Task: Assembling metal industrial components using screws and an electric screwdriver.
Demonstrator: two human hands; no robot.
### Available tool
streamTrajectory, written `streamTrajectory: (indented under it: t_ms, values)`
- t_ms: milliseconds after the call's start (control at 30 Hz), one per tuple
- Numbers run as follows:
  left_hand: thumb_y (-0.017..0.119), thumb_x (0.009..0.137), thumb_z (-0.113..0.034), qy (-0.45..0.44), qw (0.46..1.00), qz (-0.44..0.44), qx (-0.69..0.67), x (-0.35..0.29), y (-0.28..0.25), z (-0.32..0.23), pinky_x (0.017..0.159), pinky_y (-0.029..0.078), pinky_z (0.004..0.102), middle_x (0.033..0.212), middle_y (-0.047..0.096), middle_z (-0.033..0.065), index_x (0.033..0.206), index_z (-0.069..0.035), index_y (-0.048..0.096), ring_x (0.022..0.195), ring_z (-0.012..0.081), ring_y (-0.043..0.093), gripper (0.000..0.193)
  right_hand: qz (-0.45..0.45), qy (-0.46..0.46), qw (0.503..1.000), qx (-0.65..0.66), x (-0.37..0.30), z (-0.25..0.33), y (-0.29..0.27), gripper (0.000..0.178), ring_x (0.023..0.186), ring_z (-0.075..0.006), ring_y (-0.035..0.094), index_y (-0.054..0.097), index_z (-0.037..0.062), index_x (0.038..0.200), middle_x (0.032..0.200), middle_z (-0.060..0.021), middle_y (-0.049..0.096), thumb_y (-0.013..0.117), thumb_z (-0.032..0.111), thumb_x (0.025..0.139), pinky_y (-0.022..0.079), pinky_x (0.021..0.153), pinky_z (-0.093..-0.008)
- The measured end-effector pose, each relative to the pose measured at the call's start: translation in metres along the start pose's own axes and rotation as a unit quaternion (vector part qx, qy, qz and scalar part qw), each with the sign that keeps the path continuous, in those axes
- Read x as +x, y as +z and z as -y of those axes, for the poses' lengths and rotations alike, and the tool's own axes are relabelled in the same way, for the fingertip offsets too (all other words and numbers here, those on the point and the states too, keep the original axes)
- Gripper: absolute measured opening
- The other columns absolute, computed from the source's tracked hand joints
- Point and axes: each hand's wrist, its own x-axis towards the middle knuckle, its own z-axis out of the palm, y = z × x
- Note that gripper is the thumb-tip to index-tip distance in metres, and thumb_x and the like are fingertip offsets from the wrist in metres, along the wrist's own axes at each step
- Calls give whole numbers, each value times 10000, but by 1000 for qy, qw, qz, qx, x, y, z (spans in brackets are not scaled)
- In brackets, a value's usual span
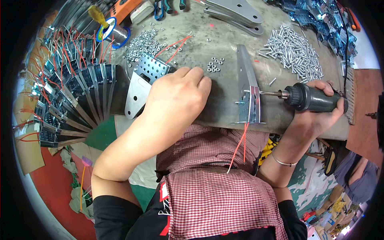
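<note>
My left hand (180, 92) is closed, knuckles up, at the right edge of a blue-silver perforated metal housing (154, 67). What its fingers hold is hidden. A grey triangular plate (136, 98) with a hole lies against that housing, and red wires stick up behind it. Wrapped in my right hand (320, 94) is a dark electric screwdriver (310, 98). Its bit points left and meets the side of a second metal assembly (251, 102), which stands on edge near the table's front. Red wires (243, 142) hang from this assembly over my checked apron.
Hex nuts (142, 44) lie scattered at the far left, with a smaller group (215, 65) mid-table. A screw pile (292, 52) is at right. Finished-looking assemblies (76, 88) fan out on the left beside a solder spool (114, 34). Grey plates (236, 14) are stacked at the back.
</note>
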Motion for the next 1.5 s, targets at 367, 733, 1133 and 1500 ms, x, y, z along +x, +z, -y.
streamTrajectory:
  t_ms: [367,733,1133,1500]
  values:
    - [684,815,-49,-79,817,-207,-532,5,36,-20,750,448,238,881,602,64,919,50,624,825,123,562,156,-26,-23,999,-18,-5,-6,7,272,672,-140,533,467,26,904,733,-34,516,574,268,841,502,741,-310]
    - [629,872,-48,-125,713,-257,-640,7,54,-39,765,468,239,915,607,52,974,47,599,844,101,573,142,37,74,992,96,-10,-5,8,284,684,-143,533,466,33,933,749,-33,504,602,260,829,501,745,-312]
    - [621,894,-79,-126,721,-287,-618,6,55,-45,761,470,247,932,591,72,991,53,579,849,122,573,169,46,63,988,133,-11,-7,9,300,698,-150,530,464,29,944,764,-35,504,618,260,830,506,729,-313]
    - [631,843,-31,-109,762,-292,-567,7,51,-42,712,479,280,921,608,112,972,51,590,819,170,592,158,50,70,989,121,-6,-6,5,295,687,-156,526,461,19,937,747,-41,495,599,262,845,510,718,-318]
